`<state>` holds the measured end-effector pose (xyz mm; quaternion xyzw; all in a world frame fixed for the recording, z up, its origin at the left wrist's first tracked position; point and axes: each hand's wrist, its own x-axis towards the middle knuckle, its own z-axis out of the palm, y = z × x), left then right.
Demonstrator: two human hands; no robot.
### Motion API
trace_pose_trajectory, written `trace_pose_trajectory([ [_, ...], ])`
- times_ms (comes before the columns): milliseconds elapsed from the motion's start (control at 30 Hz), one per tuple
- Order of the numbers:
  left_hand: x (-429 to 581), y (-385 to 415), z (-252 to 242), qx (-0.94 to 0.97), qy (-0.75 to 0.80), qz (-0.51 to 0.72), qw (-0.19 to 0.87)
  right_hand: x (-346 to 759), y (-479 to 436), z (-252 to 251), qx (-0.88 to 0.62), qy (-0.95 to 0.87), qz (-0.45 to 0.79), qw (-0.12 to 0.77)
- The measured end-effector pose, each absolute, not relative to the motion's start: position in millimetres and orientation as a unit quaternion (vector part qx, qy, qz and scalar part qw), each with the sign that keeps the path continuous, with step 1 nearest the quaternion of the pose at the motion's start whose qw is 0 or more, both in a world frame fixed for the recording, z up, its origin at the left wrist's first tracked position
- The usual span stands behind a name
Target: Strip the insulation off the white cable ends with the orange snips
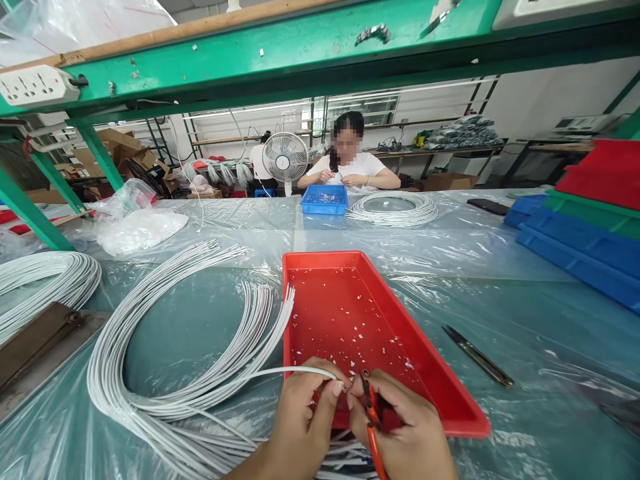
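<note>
Between thumb and fingers, my left hand (306, 412) pinches the end of a white cable (280, 369) over the near part of a red tray (434, 367). Close against it is my right hand (404, 427), closed around orange-handled pliers or cutters (371, 417); the jaws point up and away from the cable tip. My right fingertips also touch the cable's end, whose tip is partly hidden. The cable runs left into a large coiled bundle of white cables (117, 373). Small white scraps (349, 313) lie scattered in the tray.
Thread snips (479, 355) lie right of the tray. Stacked bins (590, 227) stand at the far right. Another cable coil (75, 287) and a metal block (43, 350) lie left. Across the table a co-worker (350, 163) sits behind a blue tray (324, 208). A green beam (280, 57) crosses overhead.
</note>
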<state>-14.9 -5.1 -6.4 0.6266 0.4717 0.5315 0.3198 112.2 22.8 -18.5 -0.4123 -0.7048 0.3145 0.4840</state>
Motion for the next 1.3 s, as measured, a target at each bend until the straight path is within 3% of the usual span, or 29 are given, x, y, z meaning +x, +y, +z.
trace_pose_trajectory([
  [133, -14, -2, -8, 0.584, 0.502, 0.544, 0.334, 111, 20, -21, -0.362, -0.754, 0.260, 0.483],
  [267, -15, 3, -5, 0.486, 0.514, 0.569, 0.420, 115, 17, -20, -0.290, -0.794, 0.231, 0.481],
  [400, -18, 5, 1, 0.420, 0.493, 0.578, 0.497, 127, 30, -15, -0.363, -0.762, 0.205, 0.495],
  [600, -22, 7, 4, 0.379, 0.474, 0.577, 0.547, 141, 50, -12, -0.473, -0.760, 0.151, 0.419],
  [900, -21, 6, 3, 0.311, 0.415, 0.561, 0.645, 133, 39, 1, -0.248, -0.842, 0.204, 0.434],
  [1133, -20, 3, 3, 0.310, 0.422, 0.526, 0.670, 137, 43, 6, -0.210, -0.867, 0.118, 0.435],
  [1300, -16, -2, 4, 0.325, 0.398, 0.536, 0.669, 134, 39, 4, -0.250, -0.814, 0.183, 0.491],
])
